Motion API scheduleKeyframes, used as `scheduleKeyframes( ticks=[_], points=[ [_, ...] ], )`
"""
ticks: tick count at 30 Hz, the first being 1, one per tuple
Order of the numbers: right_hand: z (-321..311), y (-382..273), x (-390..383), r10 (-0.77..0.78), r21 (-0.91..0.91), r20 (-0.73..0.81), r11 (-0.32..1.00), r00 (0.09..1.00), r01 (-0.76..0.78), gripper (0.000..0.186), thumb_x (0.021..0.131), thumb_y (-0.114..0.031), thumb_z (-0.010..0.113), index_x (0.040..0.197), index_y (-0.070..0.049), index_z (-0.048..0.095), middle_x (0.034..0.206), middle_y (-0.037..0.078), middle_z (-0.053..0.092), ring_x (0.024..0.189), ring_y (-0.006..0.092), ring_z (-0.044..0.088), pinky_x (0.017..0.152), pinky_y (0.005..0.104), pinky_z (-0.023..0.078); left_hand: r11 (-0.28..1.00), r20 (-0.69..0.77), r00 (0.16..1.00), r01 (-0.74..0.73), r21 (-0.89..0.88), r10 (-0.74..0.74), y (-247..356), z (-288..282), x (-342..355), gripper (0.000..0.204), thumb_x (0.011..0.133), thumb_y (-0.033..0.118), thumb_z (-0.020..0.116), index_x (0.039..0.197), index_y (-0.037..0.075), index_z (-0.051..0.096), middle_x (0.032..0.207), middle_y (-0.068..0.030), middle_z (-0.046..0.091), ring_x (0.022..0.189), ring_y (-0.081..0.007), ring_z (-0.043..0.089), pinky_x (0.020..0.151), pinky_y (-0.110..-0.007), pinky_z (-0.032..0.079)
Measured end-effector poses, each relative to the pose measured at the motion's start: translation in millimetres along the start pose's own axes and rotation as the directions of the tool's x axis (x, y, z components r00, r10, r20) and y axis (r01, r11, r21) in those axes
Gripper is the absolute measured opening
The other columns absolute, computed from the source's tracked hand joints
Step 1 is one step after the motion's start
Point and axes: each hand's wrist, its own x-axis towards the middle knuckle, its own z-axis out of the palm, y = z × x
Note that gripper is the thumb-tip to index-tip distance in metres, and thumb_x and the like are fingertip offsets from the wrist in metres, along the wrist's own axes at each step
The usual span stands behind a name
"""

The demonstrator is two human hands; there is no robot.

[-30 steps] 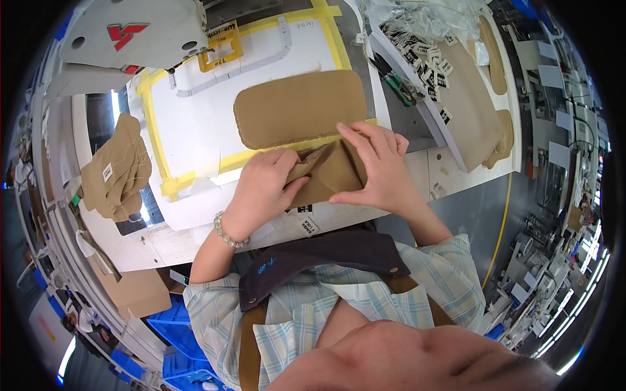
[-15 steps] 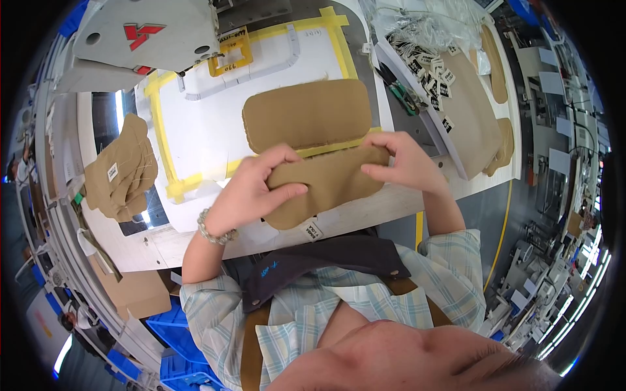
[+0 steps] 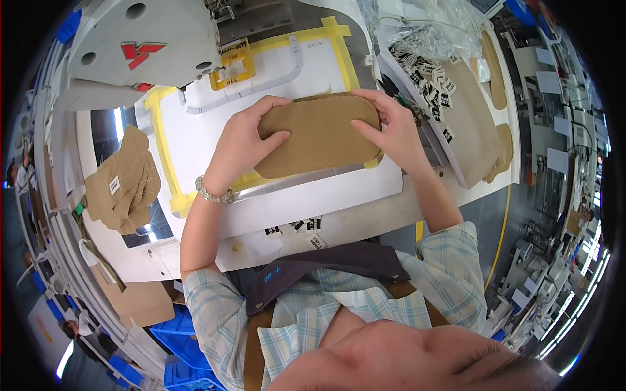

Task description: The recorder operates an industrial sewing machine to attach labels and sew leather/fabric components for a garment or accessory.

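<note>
A brown rounded fabric panel [image 3: 318, 138] lies over the white taped sheet, held at both ends. My left hand [image 3: 251, 135] grips its left end, thumb on top and fingers at the far edge. At the right end, my right hand [image 3: 393, 129] pinches it the same way. Another brown panel lies beneath, mostly hidden, with a little of its frayed far edge showing. Beyond them, the white template [image 3: 287, 68] has a curved slot, yellow tape [image 3: 342, 58] around it and a yellow plate [image 3: 233, 68] at its far side.
A grey sewing machine head [image 3: 140, 55] overhangs the far left. Brown fabric pieces [image 3: 127, 179] are piled at left. At right stand a white tray [image 3: 450, 153] with small labels [image 3: 433, 81] and larger panels. Several loose labels [image 3: 313, 225] lie by the near table edge.
Both hands have moved away from my body with the brown panel. It now lies over the other panel, flatter than before. Labels at the near table edge have come into view.
</note>
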Motion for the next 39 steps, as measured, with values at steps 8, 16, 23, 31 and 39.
scheduleKeyframes(
  ticks=[8, 16, 23, 31, 39],
  points=[
    [27, 23, -29, -0.646, -0.608, 0.134, 0.545, 0.752, 0.577, 0.058, 0.063, 0.002, 0.071, 0.12, -0.004, 0.063, 0.125, 0.01, 0.066, 0.106, 0.0269, 0.064, 0.089, 0.0381, 0.048, 0.98, -0.134, 0.978, -0.141, 0.137, 0.16, 0, 12, -4, 0.049, 0.08, 0.005, 0.071, 0.127, 0.011, 0.06, 0.116, -0.0111, 0.067, 0.101, -0.0296, 0.066, 0.09, -0.034, 0.052],
    [35, 20, -40, -0.677, -0.778, 0.221, 0.311, 0.702, 0.545, 0.031, 0.077, -0.012, 0.066, 0.107, -0.007, 0.07, 0.119, 0.006, 0.065, 0.102, 0.0178, 0.059, 0.083, 0.032, 0.042, 0.94, -0.193, 0.957, -0.153, 0.305, 0.218, -1, 18, -6, 0.044, 0.081, 0.01, 0.073, 0.123, 0.013, 0.063, 0.101, -0.0084, 0.067, 0.083, -0.0288, 0.067, 0.07, -0.033, 0.054],
    [33, 26, -40, -0.759, -0.77, 0.273, 0.195, 0.59, 0.608, 0.023, 0.078, -0.013, 0.067, 0.1, -0.008, 0.072, 0.109, 0.0, 0.066, 0.09, 0.0127, 0.056, 0.073, 0.0278, 0.039, 0.909, -0.228, 0.934, -0.177, 0.378, 0.277, -9, 18, -5, 0.035, 0.082, 0.016, 0.072, 0.117, 0.016, 0.067, 0.09, -0.0045, 0.064, 0.067, -0.0253, 0.062, 0.059, -0.033, 0.052],
    [32, 22, -37, -0.769, -0.662, 0.311, 0.246, 0.558, 0.708, 0.019, 0.075, -0.01, 0.069, 0.093, -0.004, 0.072, 0.107, 0.006, 0.067, 0.085, 0.0147, 0.058, 0.068, 0.0274, 0.044, 0.904, -0.261, 0.914, -0.198, 0.38, 0.31, -14, 20, -4, 0.03, 0.083, 0.012, 0.071, 0.113, 0.015, 0.068, 0.085, -0.0042, 0.063, 0.061, -0.0248, 0.06, 0.056, -0.032, 0.051],
    [32, 18, -44, -0.741, -0.679, 0.302, 0.274, 0.6, 0.681, 0.013, 0.076, -0.009, 0.073, 0.089, -0.007, 0.072, 0.108, 0.005, 0.07, 0.092, 0.0153, 0.06, 0.068, 0.0262, 0.048, 0.901, -0.282, 0.903, -0.203, 0.382, 0.324, -13, 21, -5, 0.03, 0.083, 0.012, 0.07, 0.113, 0.014, 0.066, 0.086, -0.0049, 0.064, 0.061, -0.0246, 0.061, 0.056, -0.033, 0.051]
  ],
)
